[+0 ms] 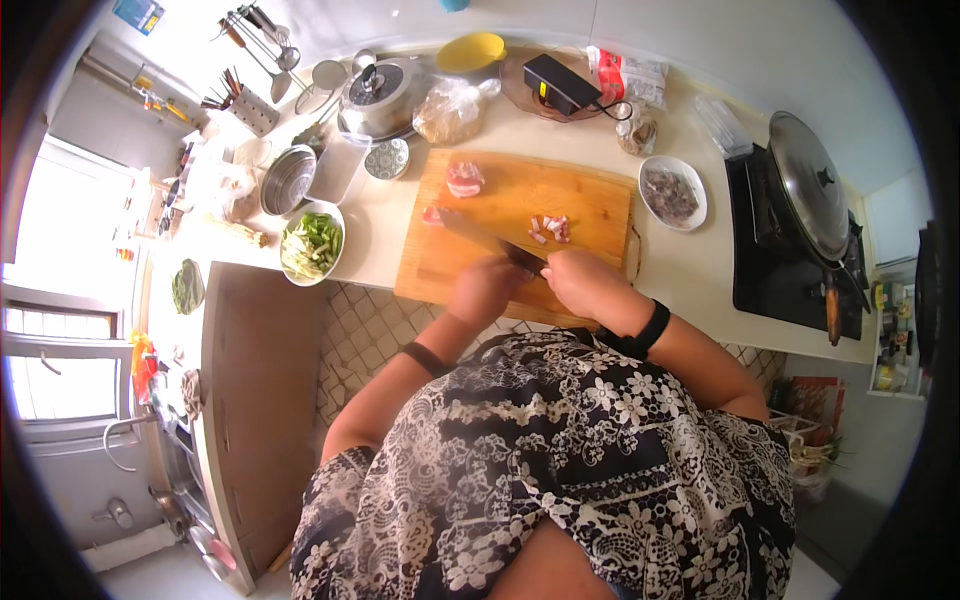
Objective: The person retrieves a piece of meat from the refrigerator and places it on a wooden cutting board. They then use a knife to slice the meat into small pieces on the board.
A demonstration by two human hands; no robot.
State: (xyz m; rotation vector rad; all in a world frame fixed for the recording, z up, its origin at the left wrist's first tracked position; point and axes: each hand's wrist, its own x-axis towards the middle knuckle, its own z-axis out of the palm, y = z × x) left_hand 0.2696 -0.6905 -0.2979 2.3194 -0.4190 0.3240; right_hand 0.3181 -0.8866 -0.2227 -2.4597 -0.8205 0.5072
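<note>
My right hand [576,279] grips the handle of a kitchen knife [480,238], whose blade points up and left over a wooden cutting board [592,191]. Close to the handle and the near edge of the board is my left hand [491,283], blurred; whether it touches the knife or holds anything is unclear. A small piece of raw meat [433,216] lies by the blade's tip. Farther back on the board rests a larger chunk of raw meat [465,180]. Small diced meat pieces [553,226] sit right of the blade.
Left of the board stands a bowl of cut green vegetables [313,244], near a metal bowl [288,180]. A white dish of dark food [673,193] is at the right, before a lidded wok [810,187] on a black cooktop [757,274]. A lidded pot [379,101] stands behind.
</note>
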